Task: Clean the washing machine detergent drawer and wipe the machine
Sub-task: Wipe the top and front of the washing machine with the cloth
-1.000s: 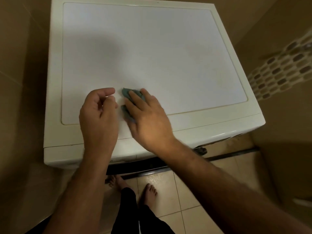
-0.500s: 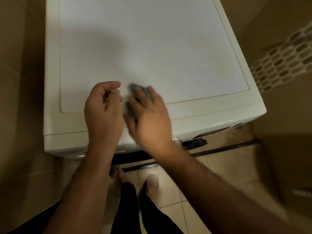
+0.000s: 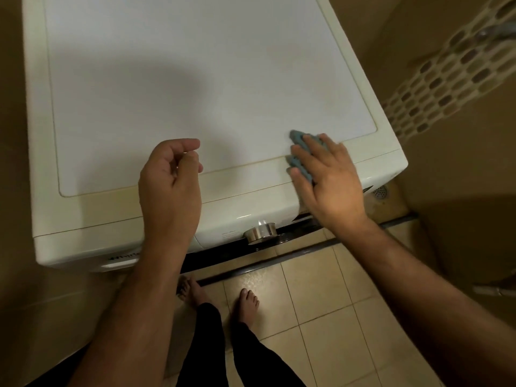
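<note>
1. The washing machine (image 3: pixel 195 79) is standing between tan walls, showing a broad white top panel set in a cream, slightly yellowed frame.
2. A blue-grey cloth (image 3: pixel 300 152) is lying on the machine's top near the front right corner, straddling the seam between the white panel and the cream frame.
3. The right hand (image 3: pixel 326 180) is pressing flat on the cloth with fingers spread and fairly straight; only folds of the cloth are peeking out past the fingers.
4. The left hand (image 3: pixel 170 180) is hovering over the front edge of the top, well apart from the cloth, its fingers loosely curled and grasping nothing.
5. A shiny metal knob (image 3: pixel 260 233) is sticking out of the front panel, below and between the two hands.
6. Two bare feet are standing on the beige tiled floor (image 3: pixel 321 297) before the machine.
</note>
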